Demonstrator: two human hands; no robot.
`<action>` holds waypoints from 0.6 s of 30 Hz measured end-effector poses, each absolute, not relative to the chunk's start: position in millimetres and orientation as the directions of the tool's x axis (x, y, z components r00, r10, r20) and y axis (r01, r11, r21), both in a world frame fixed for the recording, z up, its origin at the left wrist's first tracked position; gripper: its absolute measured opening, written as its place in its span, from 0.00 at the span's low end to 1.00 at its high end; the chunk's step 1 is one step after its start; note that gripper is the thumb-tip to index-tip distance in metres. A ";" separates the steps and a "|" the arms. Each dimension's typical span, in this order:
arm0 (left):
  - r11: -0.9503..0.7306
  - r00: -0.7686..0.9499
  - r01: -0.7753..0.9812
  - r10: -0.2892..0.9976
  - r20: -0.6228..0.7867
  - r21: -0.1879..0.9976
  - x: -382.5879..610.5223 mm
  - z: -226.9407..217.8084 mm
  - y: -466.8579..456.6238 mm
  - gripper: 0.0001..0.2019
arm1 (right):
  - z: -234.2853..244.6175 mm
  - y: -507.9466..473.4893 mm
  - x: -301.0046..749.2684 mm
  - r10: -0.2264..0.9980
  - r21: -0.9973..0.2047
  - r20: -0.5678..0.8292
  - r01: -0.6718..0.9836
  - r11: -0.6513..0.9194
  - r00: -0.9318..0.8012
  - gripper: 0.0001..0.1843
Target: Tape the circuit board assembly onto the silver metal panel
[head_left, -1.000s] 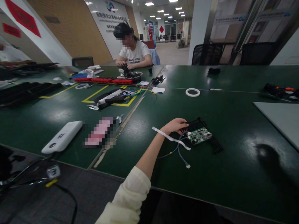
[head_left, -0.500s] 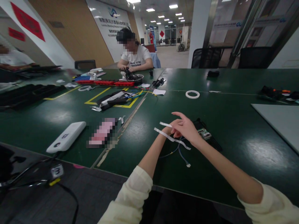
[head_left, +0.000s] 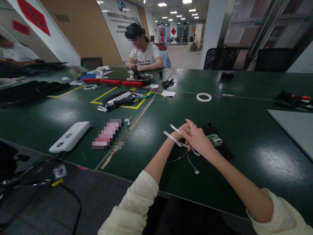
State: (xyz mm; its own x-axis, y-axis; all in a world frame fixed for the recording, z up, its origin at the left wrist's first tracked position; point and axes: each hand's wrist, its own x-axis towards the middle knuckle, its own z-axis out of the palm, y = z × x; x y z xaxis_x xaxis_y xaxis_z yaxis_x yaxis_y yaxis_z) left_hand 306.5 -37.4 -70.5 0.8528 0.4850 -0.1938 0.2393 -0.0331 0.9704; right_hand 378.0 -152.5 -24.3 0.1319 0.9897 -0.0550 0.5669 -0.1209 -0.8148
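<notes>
Two thin white tape strips lie across my left wrist, the nearer tape strip (head_left: 172,139) above the forearm and the farther tape strip (head_left: 175,128) by the hand. My right hand (head_left: 197,139) crosses over my left hand (head_left: 184,127), its index finger stretched out and its other fingers closed at the strips. The near strip runs under those fingers and shows again past them. My left fingers are mostly hidden behind the right hand. Just beyond, a green circuit board (head_left: 215,140) sits on a black part (head_left: 226,150). A grey cable (head_left: 192,162) with a white plug trails toward me.
A white tape roll (head_left: 203,97) lies farther back. To the left are a white power bank (head_left: 69,137) and a blurred phone (head_left: 107,134). A pale panel (head_left: 293,130) is at right. Across the green table, a person (head_left: 145,54) handles black parts beside red pieces (head_left: 132,83).
My right hand has shifted slightly nearer and lower over the left wrist, covering more of the near strip. The whole view has tilted a little.
</notes>
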 end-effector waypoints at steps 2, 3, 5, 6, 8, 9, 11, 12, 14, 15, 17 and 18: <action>-0.049 0.861 0.245 0.471 -0.194 0.968 305.9 -71.8 -36.0 0.13 | -23.7 -153.9 379.8 0.990 -0.820 -0.059 0.559 -0.120 0.126 0.33; -0.056 0.863 0.248 0.467 -0.194 0.967 305.9 -72.6 -34.8 0.12 | -23.5 -154.7 380.9 0.990 -0.817 -0.056 0.563 -0.122 0.132 0.33; -0.070 0.862 0.256 0.467 -0.195 0.964 306.5 -74.1 -32.4 0.11 | -22.7 -156.4 383.5 0.988 -0.813 -0.065 0.566 -0.135 0.141 0.35; -0.076 0.862 0.262 0.468 -0.198 0.962 307.0 -74.6 -31.5 0.10 | -22.1 -157.4 385.5 0.987 -0.820 -0.085 0.554 -0.146 0.134 0.36; -0.084 0.858 0.281 0.468 -0.211 0.956 308.1 -74.7 -31.0 0.09 | -19.7 -159.5 392.1 0.985 -0.833 -0.132 0.526 -0.172 0.112 0.37; -0.088 0.855 0.295 0.469 -0.222 0.952 308.6 -74.2 -31.5 0.09 | -17.9 -160.7 397.3 0.984 -0.835 -0.148 0.520 -0.180 0.103 0.37; -0.094 0.848 0.325 0.470 -0.246 0.941 309.7 -72.0 -33.3 0.09 | -13.7 -163.4 413.4 0.984 -0.827 -0.143 0.534 -0.176 0.102 0.37; -0.101 0.842 0.343 0.473 -0.258 0.934 310.3 -70.5 -34.3 0.10 | -11.5 -165.0 425.0 0.986 -0.817 -0.121 0.553 -0.165 0.116 0.36; -0.119 0.829 0.380 0.483 -0.280 0.917 311.2 -66.8 -36.2 0.11 | -8.6 -169.8 456.9 0.983 -0.779 -0.057 0.608 -0.153 0.175 0.34; -0.129 0.823 0.396 0.489 -0.289 0.909 311.5 -64.9 -37.1 0.11 | -8.5 -173.5 477.6 0.974 -0.744 -0.015 0.648 -0.164 0.228 0.32; -0.142 0.814 0.421 0.495 -0.304 0.896 311.8 -61.3 -38.6 0.10 | -13.1 -185.2 528.4 0.927 -0.624 0.075 0.743 -0.243 0.367 0.28; -0.145 0.811 0.429 0.496 -0.310 0.892 311.7 -59.6 -39.3 0.10 | -18.5 -194.0 557.7 0.883 -0.531 0.140 0.787 -0.315 0.448 0.28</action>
State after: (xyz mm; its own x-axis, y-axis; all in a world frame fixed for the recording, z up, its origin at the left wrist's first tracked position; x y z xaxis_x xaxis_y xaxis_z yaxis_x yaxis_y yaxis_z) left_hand 311.7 -39.3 -59.6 0.8110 0.4964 -0.3097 0.4291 -0.1448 0.8915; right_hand 557.7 -194.0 -18.5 0.4480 0.8830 0.1402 0.7867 -0.3148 -0.5311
